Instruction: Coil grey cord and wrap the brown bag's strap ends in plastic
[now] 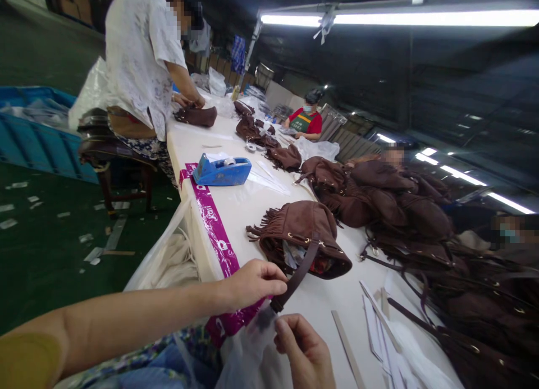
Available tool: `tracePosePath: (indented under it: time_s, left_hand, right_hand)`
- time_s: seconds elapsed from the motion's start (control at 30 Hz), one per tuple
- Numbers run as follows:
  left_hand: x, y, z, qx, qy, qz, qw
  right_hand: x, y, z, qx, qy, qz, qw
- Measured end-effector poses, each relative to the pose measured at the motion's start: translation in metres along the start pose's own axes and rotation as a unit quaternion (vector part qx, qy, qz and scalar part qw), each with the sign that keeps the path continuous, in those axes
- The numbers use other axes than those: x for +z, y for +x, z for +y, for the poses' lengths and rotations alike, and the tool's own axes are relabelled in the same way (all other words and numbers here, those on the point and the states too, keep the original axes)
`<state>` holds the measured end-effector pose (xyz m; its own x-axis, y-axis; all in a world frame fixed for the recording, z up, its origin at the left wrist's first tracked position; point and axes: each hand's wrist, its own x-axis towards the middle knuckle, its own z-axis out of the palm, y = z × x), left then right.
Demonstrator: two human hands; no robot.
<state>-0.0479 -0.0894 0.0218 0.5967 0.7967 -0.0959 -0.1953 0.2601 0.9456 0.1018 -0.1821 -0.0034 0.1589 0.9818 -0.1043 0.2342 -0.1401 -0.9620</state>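
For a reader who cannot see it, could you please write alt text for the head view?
The left hand is at the strap of a brown bag, the right hand near the strap's end; a tape dispenser and more bags share the table.

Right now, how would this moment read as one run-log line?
left hand: at flat brown strap; right hand: at translucent plastic film; brown fringed bag: on white table; blue tape dispenser: beyond bag

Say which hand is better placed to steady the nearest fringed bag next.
Probably the left hand: it's at the strap, nearer the bag. The right hand is lower in view, by clear plastic.
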Motion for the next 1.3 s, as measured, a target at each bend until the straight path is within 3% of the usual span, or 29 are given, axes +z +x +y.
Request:
tracePosePath:
  time_s: [0.13,0.43,0.63,0.83,1.13,1.3]
  left_hand:
    - [0.006,0.021,0.007,-0.029,0.059,-0.008,0.998]
    - [0.009,0.03,0.023,-0.039,0.168,-0.05,0.984]
    - [0.008,0.032,0.022,-0.007,0.07,-0.089,0.994]
    - [-0.003,0.048,0.027,-0.05,0.111,-0.153,0.981]
    - [0.0,0.076,0.015,-0.113,0.061,-0.155,0.98]
    - [0.008,0.086,0.015,-0.134,-0.002,-0.135,0.982]
  right_hand:
    - [0.001,0.0,0.001,-0.009,-0.001,0.07,0.998]
    - [-0.016,0.009,-0.002,-0.041,-0.057,0.119,0.99]
    - [-0.026,0.033,-0.018,-0.064,-0.057,0.127,0.988]
    - [-0.043,0.069,-0.04,-0.075,-0.028,0.15,0.985]
    - [-0.06,0.133,-0.066,-0.114,-0.134,0.196,0.965]
    - [-0.061,0.14,-0.075,-0.121,-0.19,0.187,0.956]
